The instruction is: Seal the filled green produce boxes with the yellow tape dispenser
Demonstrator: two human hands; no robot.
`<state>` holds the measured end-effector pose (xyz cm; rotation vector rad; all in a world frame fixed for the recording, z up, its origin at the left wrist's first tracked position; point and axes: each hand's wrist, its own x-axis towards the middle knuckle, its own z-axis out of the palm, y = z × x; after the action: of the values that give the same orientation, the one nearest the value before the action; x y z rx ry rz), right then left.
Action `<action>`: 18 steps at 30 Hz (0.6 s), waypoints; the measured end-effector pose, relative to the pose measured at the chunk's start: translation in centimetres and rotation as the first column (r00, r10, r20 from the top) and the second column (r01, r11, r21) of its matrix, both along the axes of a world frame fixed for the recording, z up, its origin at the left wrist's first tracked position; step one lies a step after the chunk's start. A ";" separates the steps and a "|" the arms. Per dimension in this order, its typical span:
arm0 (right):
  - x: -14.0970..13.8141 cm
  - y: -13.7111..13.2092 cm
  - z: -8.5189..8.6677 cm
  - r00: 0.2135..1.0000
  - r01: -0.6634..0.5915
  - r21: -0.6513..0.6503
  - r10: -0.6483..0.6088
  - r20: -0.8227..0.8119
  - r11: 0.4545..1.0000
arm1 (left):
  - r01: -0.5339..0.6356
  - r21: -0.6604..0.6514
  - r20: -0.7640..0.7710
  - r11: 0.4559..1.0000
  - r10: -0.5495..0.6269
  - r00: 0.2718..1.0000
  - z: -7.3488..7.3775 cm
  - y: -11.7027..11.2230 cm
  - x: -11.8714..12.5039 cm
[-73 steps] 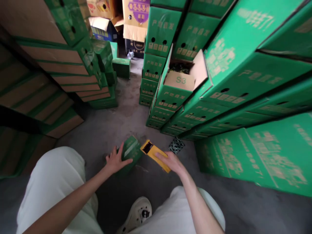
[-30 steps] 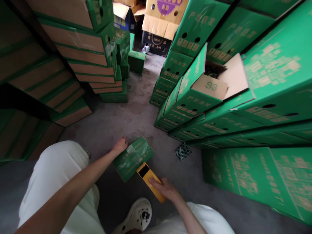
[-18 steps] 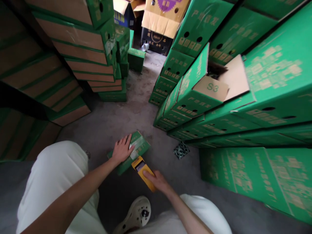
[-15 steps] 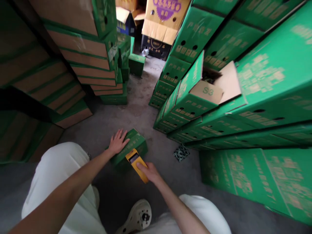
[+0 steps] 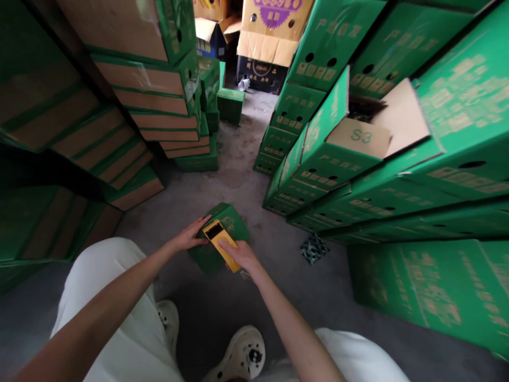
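Note:
A small green box [image 5: 234, 218] stands on the floor between my feet. My left hand [image 5: 191, 236] rests against its left edge, fingers stretched out and the thumb apart. My right hand [image 5: 243, 255] is wrapped round a yellow handheld device [image 5: 227, 249] with a dark window at its upper end. The device is held over the box and hides part of its top and near side. My right thumb lies on the device's front face.
Tall stacks of green cartons [image 5: 314, 101] rise on the right, with an open carton [image 5: 360, 139] marked S3 among them. More stacked cartons [image 5: 143, 79] stand on the left. A dark patterned piece [image 5: 314, 248] lies on the floor, and a white cup [image 5: 244, 84] farther back.
The green box has turned and shows a different face. My left hand has moved from lying flat on top to its left edge. The yellow device has shifted slightly up, over the box.

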<state>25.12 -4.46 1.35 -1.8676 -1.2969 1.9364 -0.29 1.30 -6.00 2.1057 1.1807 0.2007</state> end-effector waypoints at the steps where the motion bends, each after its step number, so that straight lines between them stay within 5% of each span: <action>1: 1.1 -1.4 0.3 1.000 0.010 -0.017 -0.010 0.008 1.000 | -0.009 -0.015 -0.007 1.000 0.009 1.000 -0.1 -0.2 0.1; 8: 9.1 -10.4 2.6 0.979 0.114 -0.195 -0.077 0.187 0.974 | -0.048 -0.076 0.026 0.996 0.050 0.998 0.0 -0.5 0.2; 15: 6.8 -6.9 -1.2 0.902 0.040 -0.213 0.056 0.427 0.976 | -0.072 -0.157 0.069 0.985 0.084 0.994 -0.2 -0.1 -0.1; 18: 6.3 -5.9 -3.2 0.911 0.035 -0.219 0.059 0.407 0.975 | -0.049 -0.199 0.150 0.979 0.080 0.985 -0.3 0.9 -0.6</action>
<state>31.45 -10.32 -1.81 -2.4921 -1.2291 1.8184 -0.86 2.19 -6.35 1.8486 1.1278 0.2655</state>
